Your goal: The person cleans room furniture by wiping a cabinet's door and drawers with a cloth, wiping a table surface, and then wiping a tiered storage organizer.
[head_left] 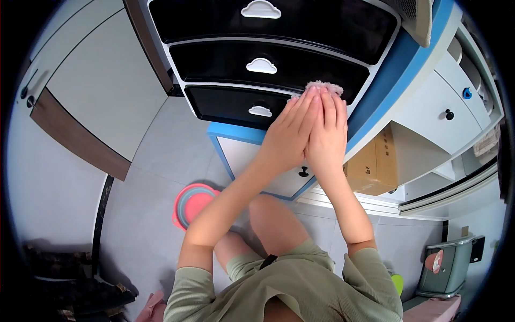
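Observation:
A fluffy pale pink cloth point(325, 86) lies against the black front of a drawer unit point(225, 60), near the right end of its middle and lower drawers. My left hand point(289, 129) and my right hand point(328, 129) press on it side by side, fingers together and pointing up. Most of the cloth is hidden under them; fuzzy edges show past the fingertips. White cloud-shaped handles sit on the drawers, the lowest handle point(260, 111) just left of my left hand. All the drawers in view are closed.
Below the drawers is a white cabinet door point(241, 155) with blue edging and a black knob. A pink and grey basin point(185, 214) stands on the grey tile floor. To the right are a cardboard box point(375, 166) and a white drawer point(434, 107). A door point(102, 86) is at left.

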`<control>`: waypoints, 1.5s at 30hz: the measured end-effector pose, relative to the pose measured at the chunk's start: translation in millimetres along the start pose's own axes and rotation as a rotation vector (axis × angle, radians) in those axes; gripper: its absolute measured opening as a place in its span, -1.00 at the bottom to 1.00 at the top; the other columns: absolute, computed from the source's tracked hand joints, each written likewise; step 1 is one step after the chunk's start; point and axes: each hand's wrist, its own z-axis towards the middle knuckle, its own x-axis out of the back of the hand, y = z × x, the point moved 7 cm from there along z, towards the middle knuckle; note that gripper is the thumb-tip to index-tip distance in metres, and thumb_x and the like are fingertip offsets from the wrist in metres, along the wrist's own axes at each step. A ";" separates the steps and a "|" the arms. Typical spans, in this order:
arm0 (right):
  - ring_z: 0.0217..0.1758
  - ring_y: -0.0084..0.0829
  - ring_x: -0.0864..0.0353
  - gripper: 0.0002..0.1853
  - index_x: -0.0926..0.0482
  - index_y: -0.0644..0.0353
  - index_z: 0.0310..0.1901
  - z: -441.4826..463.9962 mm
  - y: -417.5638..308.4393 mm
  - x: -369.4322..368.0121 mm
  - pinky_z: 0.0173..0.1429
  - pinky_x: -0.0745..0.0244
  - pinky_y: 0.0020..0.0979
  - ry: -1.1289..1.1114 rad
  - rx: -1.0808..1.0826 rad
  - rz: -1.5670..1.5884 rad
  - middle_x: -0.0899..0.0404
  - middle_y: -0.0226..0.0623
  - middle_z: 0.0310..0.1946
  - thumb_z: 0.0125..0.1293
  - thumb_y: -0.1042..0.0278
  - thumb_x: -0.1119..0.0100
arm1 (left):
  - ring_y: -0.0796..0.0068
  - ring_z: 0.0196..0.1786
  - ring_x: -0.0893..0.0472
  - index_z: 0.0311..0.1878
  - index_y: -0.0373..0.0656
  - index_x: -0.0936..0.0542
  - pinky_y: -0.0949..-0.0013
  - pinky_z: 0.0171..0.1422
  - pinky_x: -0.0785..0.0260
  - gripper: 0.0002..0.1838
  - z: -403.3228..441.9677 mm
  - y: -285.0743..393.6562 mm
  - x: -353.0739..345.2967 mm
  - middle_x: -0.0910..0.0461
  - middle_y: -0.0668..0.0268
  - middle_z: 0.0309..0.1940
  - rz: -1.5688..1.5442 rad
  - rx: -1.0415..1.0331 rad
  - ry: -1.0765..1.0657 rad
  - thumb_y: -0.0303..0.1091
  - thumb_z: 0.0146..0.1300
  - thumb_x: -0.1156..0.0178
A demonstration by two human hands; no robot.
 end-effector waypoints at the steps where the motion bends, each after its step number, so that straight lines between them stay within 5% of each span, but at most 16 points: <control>1: 0.28 -0.07 -0.23 -0.48 -0.40 0.35 0.14 1.7 -3.2 -0.8 0.34 -0.20 -0.10 -0.009 0.012 0.000 -0.28 -0.15 0.23 0.06 0.51 -0.07 | 0.02 0.39 -0.19 0.34 -0.43 -0.11 0.07 0.45 0.00 -0.30 -2.9 -2.8 1.2 -0.16 -0.12 0.33 0.005 0.013 0.021 -0.40 0.13 -0.06; 23: 0.04 -0.19 -0.41 -0.58 -0.45 0.35 0.03 52.8 -114.0 -53.1 0.10 -0.39 -0.27 0.122 0.308 0.124 -0.43 -0.10 -0.01 0.09 0.41 -0.09 | 0.01 0.43 -0.10 0.41 -0.34 0.04 0.09 0.48 0.11 -0.15 -51.3 -85.3 81.6 -0.05 -0.01 0.41 0.123 0.338 0.156 -0.40 0.11 -0.17; 32: 0.04 -0.16 -0.39 -0.60 -0.48 0.36 0.01 72.0 -156.5 -76.6 0.10 -0.35 -0.21 0.080 0.343 0.239 -0.42 -0.10 0.01 0.09 0.44 -0.08 | -0.04 0.23 -0.31 0.40 -0.33 0.02 0.18 0.27 -0.19 -0.20 -72.4 -125.5 105.7 -0.15 -0.04 0.34 0.309 0.448 0.188 -0.31 0.17 -0.12; 33: 0.04 -0.16 -0.39 -0.60 -0.48 0.36 0.01 73.9 -160.5 -79.7 0.09 -0.35 -0.21 0.086 0.344 0.255 -0.41 -0.10 0.01 0.09 0.44 -0.08 | -0.03 0.32 -0.29 0.35 -0.45 -0.06 0.03 0.42 -0.04 -0.27 -71.5 -122.9 115.0 -0.19 -0.09 0.32 0.198 0.505 0.252 -0.40 0.16 -0.11; 39: 0.04 -0.17 -0.38 -0.59 -0.48 0.38 0.00 81.5 -176.9 -90.1 0.10 -0.33 -0.23 0.133 0.355 0.399 -0.42 -0.12 0.00 0.06 0.44 -0.11 | -0.05 0.31 -0.27 0.40 -0.36 0.02 0.17 0.34 -0.14 -0.22 -78.5 -135.4 132.9 -0.13 -0.05 0.36 0.306 0.441 0.265 -0.32 0.19 -0.11; 45: -0.05 -0.26 -0.43 -0.68 -0.52 0.36 -0.12 87.9 -179.6 -94.4 0.01 -0.36 -0.31 0.177 0.395 0.321 -0.48 -0.18 -0.07 0.05 0.44 -0.12 | -0.03 0.32 -0.29 0.35 -0.40 -0.09 0.06 0.43 -0.04 -0.32 -75.4 -132.2 138.1 -0.21 -0.10 0.31 0.343 0.436 0.259 -0.46 0.17 -0.07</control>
